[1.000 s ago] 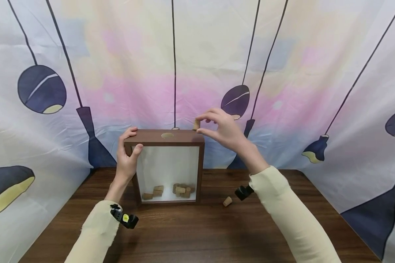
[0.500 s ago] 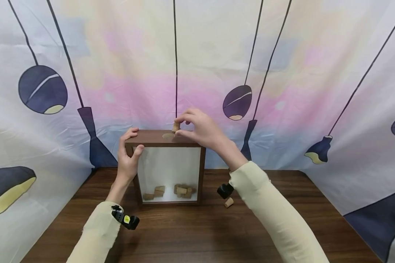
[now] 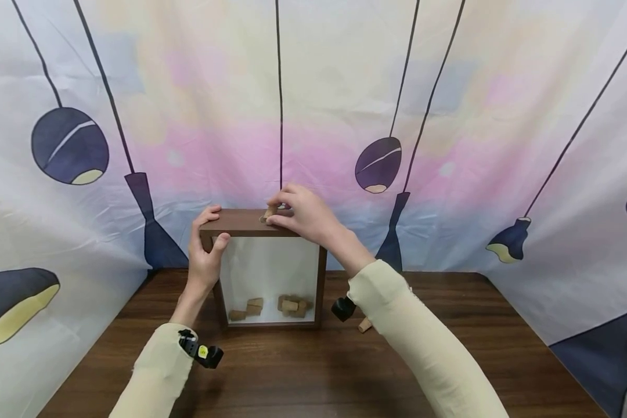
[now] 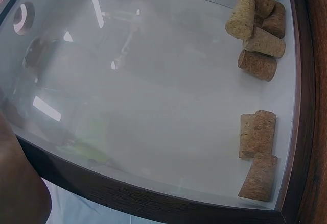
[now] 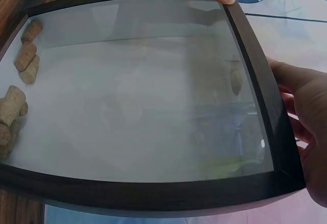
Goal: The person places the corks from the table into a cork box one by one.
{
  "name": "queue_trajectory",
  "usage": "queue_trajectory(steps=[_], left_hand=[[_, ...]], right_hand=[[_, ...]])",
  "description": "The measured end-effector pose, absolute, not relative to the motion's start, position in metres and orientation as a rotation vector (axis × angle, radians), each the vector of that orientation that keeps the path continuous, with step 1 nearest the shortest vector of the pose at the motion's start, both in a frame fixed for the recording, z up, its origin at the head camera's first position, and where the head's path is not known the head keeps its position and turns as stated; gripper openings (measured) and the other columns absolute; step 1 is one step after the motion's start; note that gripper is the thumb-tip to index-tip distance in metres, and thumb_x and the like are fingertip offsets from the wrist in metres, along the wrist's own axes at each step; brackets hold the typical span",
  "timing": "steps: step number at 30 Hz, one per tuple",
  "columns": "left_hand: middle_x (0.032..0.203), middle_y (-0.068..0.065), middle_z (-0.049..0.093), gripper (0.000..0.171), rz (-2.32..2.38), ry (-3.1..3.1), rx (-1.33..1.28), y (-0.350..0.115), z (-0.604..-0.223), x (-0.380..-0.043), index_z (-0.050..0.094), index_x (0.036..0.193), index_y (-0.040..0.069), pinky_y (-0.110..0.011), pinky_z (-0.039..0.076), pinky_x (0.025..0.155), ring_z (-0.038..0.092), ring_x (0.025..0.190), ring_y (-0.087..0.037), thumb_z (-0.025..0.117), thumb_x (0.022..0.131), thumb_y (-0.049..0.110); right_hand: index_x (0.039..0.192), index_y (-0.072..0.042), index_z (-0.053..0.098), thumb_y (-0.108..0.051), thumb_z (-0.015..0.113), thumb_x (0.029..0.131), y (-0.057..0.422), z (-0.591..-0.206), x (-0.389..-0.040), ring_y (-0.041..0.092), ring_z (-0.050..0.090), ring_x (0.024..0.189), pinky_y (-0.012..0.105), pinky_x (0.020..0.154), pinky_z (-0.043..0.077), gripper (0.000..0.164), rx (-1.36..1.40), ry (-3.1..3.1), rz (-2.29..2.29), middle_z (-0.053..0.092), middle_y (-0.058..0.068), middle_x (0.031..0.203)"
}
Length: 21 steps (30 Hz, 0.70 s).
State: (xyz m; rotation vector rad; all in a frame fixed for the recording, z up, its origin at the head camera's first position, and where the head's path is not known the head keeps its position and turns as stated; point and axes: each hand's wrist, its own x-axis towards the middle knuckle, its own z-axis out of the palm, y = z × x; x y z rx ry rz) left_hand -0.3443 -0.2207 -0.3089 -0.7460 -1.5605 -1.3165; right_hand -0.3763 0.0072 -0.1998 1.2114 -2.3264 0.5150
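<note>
A shadow box [image 3: 271, 278] with a dark wood frame and clear front stands upright on the table. My left hand [image 3: 205, 255] grips its upper left corner, thumb on the front and fingers over the top. With thumb and fingers, my right hand [image 3: 308, 215] pinches a cork [image 3: 270, 213], tilted right at the round hole in the top edge. Inside, several corks [image 4: 258, 40] lie heaped along the bottom on one side. A smaller group of corks [image 4: 259, 155] rests on the other side. In the right wrist view the frame hides the pinched cork.
One loose cork [image 3: 364, 325] lies on the wooden table [image 3: 292, 377], right of the box and partly behind the right sleeve. A printed fabric backdrop [image 3: 334, 87] hangs close behind the box and along both sides.
My right hand has moved left along the box's top with the cork, from the right corner to the hole, and lowered it there. My left hand keeps its grip.
</note>
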Motion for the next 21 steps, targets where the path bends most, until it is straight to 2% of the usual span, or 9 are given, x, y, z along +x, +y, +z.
queue_trajectory(steps=[6,15,21], left_hand=[[0.142,-0.037,0.039,0.045,-1.328,-1.564,-0.766,-0.222,-0.308,-0.345,0.042,0.126,-0.019,-0.031,0.027,0.116,0.037,0.142,-0.031,0.059,0.097,0.01],[0.142,-0.038,0.038,0.047,-1.349,-1.543,-0.773,-0.223,-0.31,-0.347,0.041,0.125,-0.019,-0.031,0.027,0.116,0.036,0.142,-0.031,0.06,0.098,0.014],[0.142,-0.037,0.038,0.048,-1.354,-1.534,-0.778,-0.222,-0.31,-0.348,0.041,0.125,-0.019,-0.03,0.03,0.114,0.039,0.14,-0.029,0.061,0.097,0.015]], right_hand=[[0.121,-0.012,0.071,-0.035,0.069,0.093,0.007,-0.201,-0.375,0.018,0.062,0.103,0.028,0.09,0.05,0.036,1.215,-2.313,0.536,0.063,0.002,0.111],[0.112,-0.008,0.072,-0.023,0.07,0.094,0.037,-0.205,-0.373,0.021,0.06,0.102,0.028,0.091,0.053,0.024,1.224,-2.198,0.744,0.065,0.008,0.106],[0.114,-0.01,0.072,-0.023,0.069,0.095,0.071,-0.218,-0.373,0.019,0.059,0.097,0.035,0.087,0.051,0.023,1.141,-2.2,0.821,0.065,0.004,0.108]])
